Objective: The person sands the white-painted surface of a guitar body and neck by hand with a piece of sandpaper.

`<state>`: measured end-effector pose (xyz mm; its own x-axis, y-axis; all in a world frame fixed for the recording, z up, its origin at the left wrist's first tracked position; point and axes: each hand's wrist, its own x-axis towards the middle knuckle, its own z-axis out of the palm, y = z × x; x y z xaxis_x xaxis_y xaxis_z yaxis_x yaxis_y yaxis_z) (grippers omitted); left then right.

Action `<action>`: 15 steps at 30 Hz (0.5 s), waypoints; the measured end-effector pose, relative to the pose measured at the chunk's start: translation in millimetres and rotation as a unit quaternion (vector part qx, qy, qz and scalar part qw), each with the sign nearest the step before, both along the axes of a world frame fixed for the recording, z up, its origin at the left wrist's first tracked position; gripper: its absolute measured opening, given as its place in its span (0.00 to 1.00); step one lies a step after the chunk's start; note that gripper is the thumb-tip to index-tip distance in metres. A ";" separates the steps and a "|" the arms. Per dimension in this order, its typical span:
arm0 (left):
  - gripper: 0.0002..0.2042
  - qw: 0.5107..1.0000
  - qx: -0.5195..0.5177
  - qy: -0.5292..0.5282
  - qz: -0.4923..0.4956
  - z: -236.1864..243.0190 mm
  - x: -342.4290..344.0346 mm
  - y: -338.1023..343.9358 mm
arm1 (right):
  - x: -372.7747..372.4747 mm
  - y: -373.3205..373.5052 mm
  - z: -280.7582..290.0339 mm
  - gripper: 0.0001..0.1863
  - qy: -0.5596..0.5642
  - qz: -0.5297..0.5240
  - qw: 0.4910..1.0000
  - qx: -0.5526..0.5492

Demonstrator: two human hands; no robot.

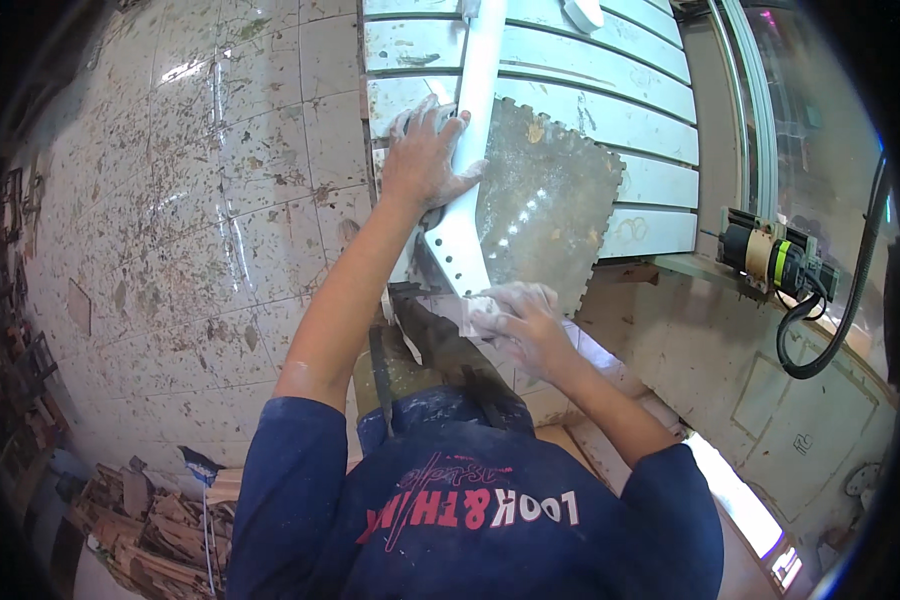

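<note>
Left hand (425, 165) was splayed on the white part (459, 243), right hand (526, 318) pinching some pale block (480, 306) by its holed end; honestly, light bracing could've let the part swivel.

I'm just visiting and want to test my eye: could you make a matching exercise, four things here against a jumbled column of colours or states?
1. Left hand
2. Right hand
3. Mat
4. Machine

A. grey, with toothed edges
B. spread on the white piece
C. black, with a yellow-green band
D. holding a pale pad

Right pairs: 1-B, 2-D, 3-A, 4-C
</note>
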<state>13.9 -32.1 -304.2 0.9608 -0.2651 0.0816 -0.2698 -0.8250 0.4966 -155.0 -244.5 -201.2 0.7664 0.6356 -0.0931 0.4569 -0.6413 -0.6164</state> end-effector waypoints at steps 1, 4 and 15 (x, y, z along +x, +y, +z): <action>0.39 1.000 0.001 0.000 -0.001 -0.2 1.8 0.6 | 2.2 3.5 -1.3 0.27 0.010 -0.003 1.000 0.013; 0.39 1.000 -0.011 -0.025 0.002 0.4 2.5 -1.8 | 59.2 49.6 -13.1 0.25 -0.027 -0.052 0.998 0.012; 0.41 1.000 0.002 -0.018 -0.005 -0.1 5.4 -1.6 | 56.6 42.4 -11.0 0.24 -0.005 -0.060 0.998 0.006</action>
